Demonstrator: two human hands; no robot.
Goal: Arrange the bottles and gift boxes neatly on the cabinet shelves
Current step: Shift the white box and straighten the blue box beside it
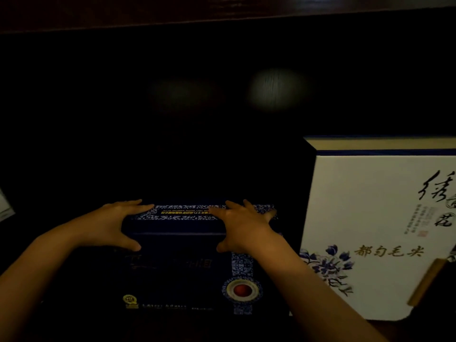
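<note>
A dark blue gift box (182,255) with a blue-and-white patterned band and a round red seal stands upright in the dark cabinet, low in the middle of the head view. My left hand (116,225) grips its top left corner, fingers on the top face and thumb on the front. My right hand (244,225) holds the top right part the same way. To the right, close beside it, stands a large white gift box (375,218) with black calligraphy, gold characters and blue flowers. No bottle is in view.
The cabinet interior is very dark; its wooden back panel (276,90) shows a faint light patch. A dark wooden shelf edge (222,16) runs across the top. A pale object (5,203) shows at the far left edge. A tan strip (427,282) overlaps the white box's lower right.
</note>
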